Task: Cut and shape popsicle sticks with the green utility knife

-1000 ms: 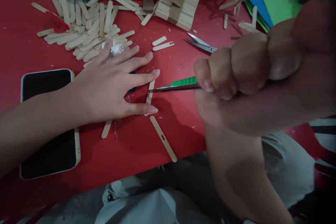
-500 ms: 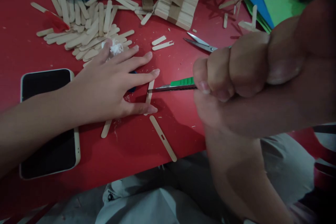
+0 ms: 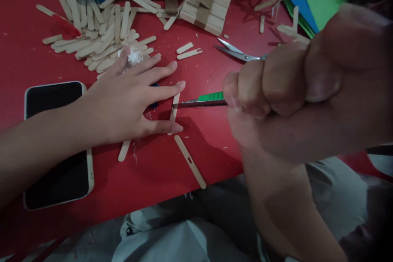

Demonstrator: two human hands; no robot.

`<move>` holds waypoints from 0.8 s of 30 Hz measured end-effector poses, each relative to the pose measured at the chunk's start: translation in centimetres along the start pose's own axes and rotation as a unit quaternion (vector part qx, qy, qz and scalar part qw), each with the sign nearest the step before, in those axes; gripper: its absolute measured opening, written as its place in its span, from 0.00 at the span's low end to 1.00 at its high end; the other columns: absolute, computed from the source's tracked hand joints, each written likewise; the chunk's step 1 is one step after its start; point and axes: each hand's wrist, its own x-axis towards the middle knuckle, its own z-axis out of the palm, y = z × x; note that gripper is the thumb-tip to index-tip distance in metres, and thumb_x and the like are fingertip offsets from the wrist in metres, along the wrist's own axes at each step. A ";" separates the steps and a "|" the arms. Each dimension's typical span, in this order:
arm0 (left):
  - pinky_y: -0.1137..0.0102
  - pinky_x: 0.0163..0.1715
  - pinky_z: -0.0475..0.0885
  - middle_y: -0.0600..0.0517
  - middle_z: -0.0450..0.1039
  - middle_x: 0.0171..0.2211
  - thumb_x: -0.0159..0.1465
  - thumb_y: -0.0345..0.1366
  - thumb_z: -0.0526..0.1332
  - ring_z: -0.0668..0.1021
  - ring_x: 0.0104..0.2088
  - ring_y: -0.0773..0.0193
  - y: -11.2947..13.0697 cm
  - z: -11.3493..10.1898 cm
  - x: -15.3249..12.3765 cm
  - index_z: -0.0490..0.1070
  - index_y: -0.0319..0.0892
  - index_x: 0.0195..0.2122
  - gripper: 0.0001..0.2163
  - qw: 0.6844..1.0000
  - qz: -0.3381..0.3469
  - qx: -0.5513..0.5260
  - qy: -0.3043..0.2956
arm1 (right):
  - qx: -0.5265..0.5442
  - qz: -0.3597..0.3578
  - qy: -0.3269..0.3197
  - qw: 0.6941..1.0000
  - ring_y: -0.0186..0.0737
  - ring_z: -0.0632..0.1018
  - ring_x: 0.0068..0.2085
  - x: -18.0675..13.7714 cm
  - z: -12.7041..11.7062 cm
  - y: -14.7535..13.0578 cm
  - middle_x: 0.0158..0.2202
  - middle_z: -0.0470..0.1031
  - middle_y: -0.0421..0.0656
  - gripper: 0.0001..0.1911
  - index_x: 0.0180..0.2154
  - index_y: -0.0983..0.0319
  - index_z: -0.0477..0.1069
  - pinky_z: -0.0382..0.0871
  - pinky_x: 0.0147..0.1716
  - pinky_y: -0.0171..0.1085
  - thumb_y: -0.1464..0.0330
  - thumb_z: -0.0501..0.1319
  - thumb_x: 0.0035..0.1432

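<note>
The left hand (image 3: 123, 98) lies spread flat on the red tabletop (image 3: 215, 143), fingertip and thumb pinning both ends of the pale wooden craft stick (image 3: 174, 110); the right hand (image 3: 291, 90) is fisted round the green-handled utility knife (image 3: 208, 99), blade on the stick's middle; light strokes clear of those fingers seem safest.

A single head-worn view looks forward and steeply down onto a red table (image 3: 27, 61), whose near edge slants across the lower half of the frame, with the person's lap (image 3: 172, 237) below it. The camera sits close: the right hand (image 3: 294, 90) looms large and blurred at right, the left hand (image 3: 123, 102) lies sharper at centre left, and the table's far side meets the top edge
</note>
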 end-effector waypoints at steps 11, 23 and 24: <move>0.33 0.69 0.41 0.56 0.54 0.73 0.61 0.72 0.51 0.55 0.73 0.36 -0.4 -0.1 0.0 0.65 0.55 0.67 0.39 0.998 -0.032 -0.032 -0.035 | -0.031 -0.021 0.037 0.999 0.32 0.49 0.13 1.7 1.6 -3.0 0.16 0.43 0.33 0.12 0.41 0.46 0.76 0.54 0.16 0.38 0.54 0.55 0.69; 0.32 0.69 0.35 0.57 0.56 0.72 0.60 0.67 0.59 0.54 0.73 0.35 -0.4 -0.2 0.0 0.67 0.58 0.65 0.35 0.995 -0.046 -0.086 -0.029 | 0.027 0.051 0.131 0.990 0.31 0.48 0.10 1.8 1.5 -3.0 0.09 0.40 0.33 0.24 0.24 0.51 0.72 0.51 0.10 0.34 0.58 0.51 0.72; 0.32 0.69 0.36 0.56 0.56 0.72 0.60 0.67 0.59 0.54 0.73 0.35 -0.4 -0.2 0.0 0.68 0.57 0.65 0.35 0.995 -0.047 -0.082 -0.029 | 0.033 0.066 0.140 0.987 0.31 0.47 0.10 1.9 1.5 -3.0 0.09 0.40 0.33 0.24 0.22 0.51 0.70 0.51 0.10 0.35 0.58 0.52 0.71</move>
